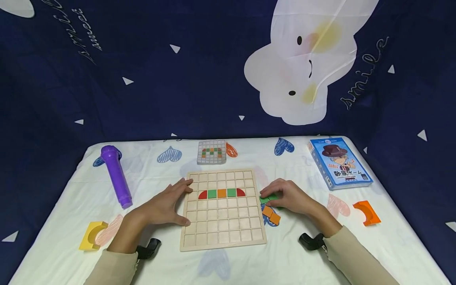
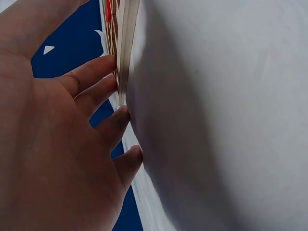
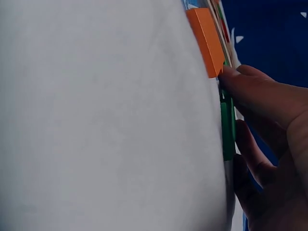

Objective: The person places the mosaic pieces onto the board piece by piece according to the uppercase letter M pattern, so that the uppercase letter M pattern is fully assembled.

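Within the gridded board (image 1: 223,226), one row of pieces (image 1: 222,193) in red, green and orange; spread against its left rim, left hand (image 1: 164,206). Right of the board, green tiles (image 1: 263,200) partly hidden beneath bent right hand (image 1: 292,196), hard to say whether pinching one; orange tiles (image 1: 274,218) alongside. Underneath, white cloth (image 1: 160,265); beyond, navy drapery (image 1: 206,91).

The left hand (image 1: 162,205) touches the left edge of a gridded wooden board (image 1: 222,226) bearing a row of coloured pieces (image 1: 222,193), while the right hand (image 1: 293,196) curls round green tiles (image 1: 272,197) near orange tiles (image 1: 274,218).
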{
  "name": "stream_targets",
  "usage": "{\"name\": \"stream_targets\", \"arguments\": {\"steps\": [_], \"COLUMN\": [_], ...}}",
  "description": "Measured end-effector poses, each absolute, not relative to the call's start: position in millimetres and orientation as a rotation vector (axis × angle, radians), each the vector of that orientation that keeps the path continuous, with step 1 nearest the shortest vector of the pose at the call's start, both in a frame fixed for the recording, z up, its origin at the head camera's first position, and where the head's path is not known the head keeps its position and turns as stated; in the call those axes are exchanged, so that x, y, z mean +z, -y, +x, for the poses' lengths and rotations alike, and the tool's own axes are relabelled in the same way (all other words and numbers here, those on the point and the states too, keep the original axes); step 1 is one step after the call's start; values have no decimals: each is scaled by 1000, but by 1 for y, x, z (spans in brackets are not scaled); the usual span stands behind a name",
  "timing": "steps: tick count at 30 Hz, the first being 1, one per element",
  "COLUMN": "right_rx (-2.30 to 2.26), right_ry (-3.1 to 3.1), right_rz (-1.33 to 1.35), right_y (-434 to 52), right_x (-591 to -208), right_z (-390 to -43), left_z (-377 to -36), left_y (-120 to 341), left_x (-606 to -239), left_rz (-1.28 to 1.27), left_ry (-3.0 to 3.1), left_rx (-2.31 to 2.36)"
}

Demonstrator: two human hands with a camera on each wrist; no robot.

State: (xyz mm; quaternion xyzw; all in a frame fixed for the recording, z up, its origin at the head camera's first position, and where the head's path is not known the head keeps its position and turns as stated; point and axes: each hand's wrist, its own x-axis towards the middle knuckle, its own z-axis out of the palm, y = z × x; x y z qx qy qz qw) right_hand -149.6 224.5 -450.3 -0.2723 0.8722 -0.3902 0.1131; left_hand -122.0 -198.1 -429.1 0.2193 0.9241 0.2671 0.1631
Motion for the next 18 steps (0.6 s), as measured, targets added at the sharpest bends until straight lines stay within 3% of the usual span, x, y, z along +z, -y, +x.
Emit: {"name": "stream_targets", "arguments": {"steps": [18], "right_rx": [-1091], "right_ry": [-2558], "right_rz": [-780], "right_y": [-222], "right_x": [-440], "right_z": [-156], "left_z": [-122], "left_y": [198], "left_x": [-429], "left_rz": [613], "left_ry": [-2636], "left_rx": [768]}}
